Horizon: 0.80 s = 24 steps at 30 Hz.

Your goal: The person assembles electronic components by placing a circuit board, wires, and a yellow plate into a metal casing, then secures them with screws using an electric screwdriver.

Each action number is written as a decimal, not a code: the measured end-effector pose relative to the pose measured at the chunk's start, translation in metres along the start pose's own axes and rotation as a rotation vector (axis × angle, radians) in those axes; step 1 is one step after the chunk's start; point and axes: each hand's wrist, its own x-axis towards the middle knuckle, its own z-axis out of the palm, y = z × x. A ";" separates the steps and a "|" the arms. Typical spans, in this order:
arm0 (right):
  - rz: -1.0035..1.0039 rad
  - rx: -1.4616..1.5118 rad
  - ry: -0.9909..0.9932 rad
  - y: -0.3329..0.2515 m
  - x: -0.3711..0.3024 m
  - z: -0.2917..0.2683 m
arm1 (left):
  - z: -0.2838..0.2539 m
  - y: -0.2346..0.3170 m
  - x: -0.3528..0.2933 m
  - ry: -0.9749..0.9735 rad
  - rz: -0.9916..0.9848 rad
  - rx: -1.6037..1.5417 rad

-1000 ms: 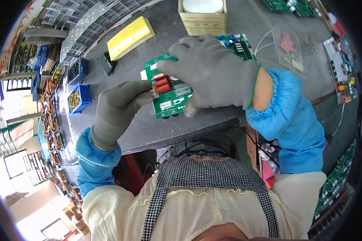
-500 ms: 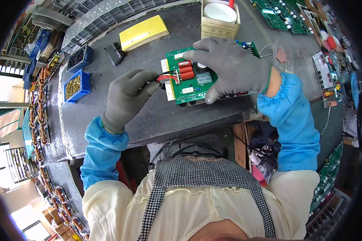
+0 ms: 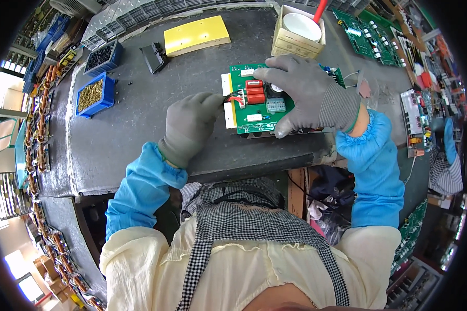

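I see green circuit board (image 3: 264,106) flat near workbench front edge | right hand (image 3: 311,96) spread wide, pressing it | left hand (image 3: 192,124) curled at its left edge, grip unclear | stiff, light, fragile; hold by edges.

Two packages, both at the far edge of my bench.

Straight ahead sits a small tan cardboard box (image 3: 297,40), open on top, with a white round thing inside and a red handle poking out. To its left lies a flat yellow rectangular pack (image 3: 196,34), slightly tilted, well apart from the box.
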 end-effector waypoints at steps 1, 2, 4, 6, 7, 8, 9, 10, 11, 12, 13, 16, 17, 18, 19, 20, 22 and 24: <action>0.032 0.021 -0.027 -0.002 0.001 -0.003 | 0.002 0.000 -0.001 -0.027 -0.191 -0.218; 0.065 0.042 -0.054 -0.003 0.001 -0.006 | 0.004 -0.001 -0.002 -0.053 -0.381 -0.438; 0.034 0.017 -0.016 -0.004 0.001 -0.005 | 0.027 -0.008 -0.018 0.010 -0.472 -0.651; 0.015 -0.010 0.023 -0.003 -0.001 -0.004 | 0.034 -0.007 -0.022 0.073 -0.548 -0.872; 0.016 0.017 0.019 -0.001 -0.001 -0.004 | 0.032 -0.001 -0.023 0.108 -0.428 -0.679; 0.010 0.048 0.010 -0.001 0.000 -0.003 | 0.032 0.006 -0.026 0.143 -0.317 -0.483; 0.004 0.045 0.006 -0.001 0.002 -0.003 | 0.028 0.012 -0.027 0.148 -0.322 -0.483; 0.014 0.056 0.012 -0.003 0.001 -0.004 | 0.021 0.021 -0.026 0.101 -0.233 -0.200; 0.013 0.068 0.021 -0.005 0.002 -0.004 | 0.012 0.029 -0.024 0.055 -0.149 0.090; 0.002 0.064 0.018 -0.004 0.001 -0.003 | 0.006 0.039 -0.023 -0.065 -0.187 0.175; -0.026 0.115 0.044 0.000 0.000 -0.001 | 0.005 0.039 -0.022 -0.056 -0.208 0.191; -0.045 0.146 0.066 0.000 -0.002 -0.005 | -0.004 0.014 -0.016 -0.089 -0.134 -0.184; -0.015 0.135 0.053 -0.002 -0.004 -0.005 | -0.008 0.011 -0.019 -0.080 -0.146 -0.163; -0.013 0.136 0.062 -0.003 -0.003 -0.006 | -0.009 0.012 -0.022 -0.125 -0.247 -0.353; -0.033 0.131 0.071 -0.005 0.000 -0.006 | -0.007 0.011 -0.024 -0.165 -0.344 -0.547; -0.014 0.151 0.055 -0.007 -0.001 -0.008 | -0.010 0.011 -0.025 -0.188 -0.379 -0.679; 0.008 0.159 0.028 -0.007 -0.001 -0.010 | 0.003 -0.011 -0.032 -0.208 -0.411 -0.986; -0.007 0.161 0.030 -0.006 0.001 -0.010 | 0.005 -0.022 -0.031 -0.224 -0.409 -1.328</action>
